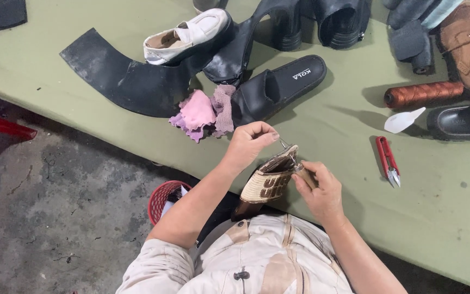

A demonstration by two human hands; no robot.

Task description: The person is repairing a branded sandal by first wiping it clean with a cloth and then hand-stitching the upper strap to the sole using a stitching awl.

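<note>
Over the green table's (354, 179) edge, the right hand (322, 190) grips a woven tan sandal (267, 185) steady in a clamped grip, while the left hand (248, 142) pinches a needle (284, 144) at its strap.

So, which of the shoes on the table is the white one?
The white shoe at the top, lying on the black rubber sheet. The sandal and the other shoes around it are black or brown.

Tan woven sandal (267, 185), red snips (387, 158)
</note>
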